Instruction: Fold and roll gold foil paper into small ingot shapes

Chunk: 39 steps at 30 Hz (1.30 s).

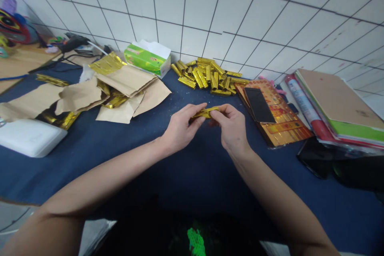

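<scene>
Between my two hands is a small piece of folded gold foil paper [205, 113], held above the dark blue tabletop. My left hand [183, 125] pinches its left end with thumb and fingers. Its right end is gripped by my right hand [233, 126], thumb on the near side. My fingers hide part of the piece. Just beyond my hands lies a heap of small gold foil rolls [207, 75], shiny and roughly the same size. On the left, torn brown paper [129, 78] lies over more gold foil sheets [108, 63].
A green tissue box [147, 57] stands by the tiled wall. On the right, a black phone [259, 105] rests on an orange-gold packet [285, 128], beside stacked notebooks [342, 96]. A white box-like device [33, 138] sits at left, with black cables [72, 44] behind.
</scene>
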Tool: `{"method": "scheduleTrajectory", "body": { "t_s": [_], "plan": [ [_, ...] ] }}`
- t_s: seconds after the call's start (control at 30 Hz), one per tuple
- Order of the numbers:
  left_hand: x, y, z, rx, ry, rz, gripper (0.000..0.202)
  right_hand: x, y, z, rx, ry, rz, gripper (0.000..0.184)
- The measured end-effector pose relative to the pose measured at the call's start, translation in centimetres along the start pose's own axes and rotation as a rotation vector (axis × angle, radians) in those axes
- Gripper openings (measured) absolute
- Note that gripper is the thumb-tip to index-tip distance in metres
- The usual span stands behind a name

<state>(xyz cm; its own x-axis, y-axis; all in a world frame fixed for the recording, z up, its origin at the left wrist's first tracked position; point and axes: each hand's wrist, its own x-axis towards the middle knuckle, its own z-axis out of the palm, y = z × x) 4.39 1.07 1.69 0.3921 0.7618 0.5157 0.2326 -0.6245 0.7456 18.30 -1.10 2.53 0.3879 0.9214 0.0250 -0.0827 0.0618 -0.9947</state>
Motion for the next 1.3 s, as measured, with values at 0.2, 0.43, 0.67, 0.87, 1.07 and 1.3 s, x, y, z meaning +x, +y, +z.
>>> {"method": "scheduleTrajectory", "body": {
  "t_s": [0.2,0.43,0.67,0.87,1.07,1.3],
  "plan": [
    [0.0,-0.1,0.2,-0.030,0.015,0.015,0.024,-0.4,0.3,0.1,-0.017,-0.022,0.016,0.008],
    [0.1,-0.3,0.2,-0.012,0.076,0.084,0.021,-0.5,-0.1,0.3,0.036,-0.061,0.133,0.008],
    [-0.2,-0.6,0.4,0.054,0.062,0.162,0.021,-0.6,0.4,0.3,-0.082,-0.074,0.088,0.011],
    [0.2,-1.1,0.2,-0.074,0.131,-0.039,0.018,-0.4,0.3,0.3,0.118,-0.156,0.095,0.017],
    [0.3,-1.0,0.2,-0.081,0.141,-0.064,0.019,-0.2,0.4,-0.1,0.056,-0.097,0.018,0.012],
    [0.0,-0.7,0.1,-0.018,0.129,0.036,0.017,-0.2,-0.2,-0.1,-0.046,-0.113,0.055,0.013]
  ]
}}
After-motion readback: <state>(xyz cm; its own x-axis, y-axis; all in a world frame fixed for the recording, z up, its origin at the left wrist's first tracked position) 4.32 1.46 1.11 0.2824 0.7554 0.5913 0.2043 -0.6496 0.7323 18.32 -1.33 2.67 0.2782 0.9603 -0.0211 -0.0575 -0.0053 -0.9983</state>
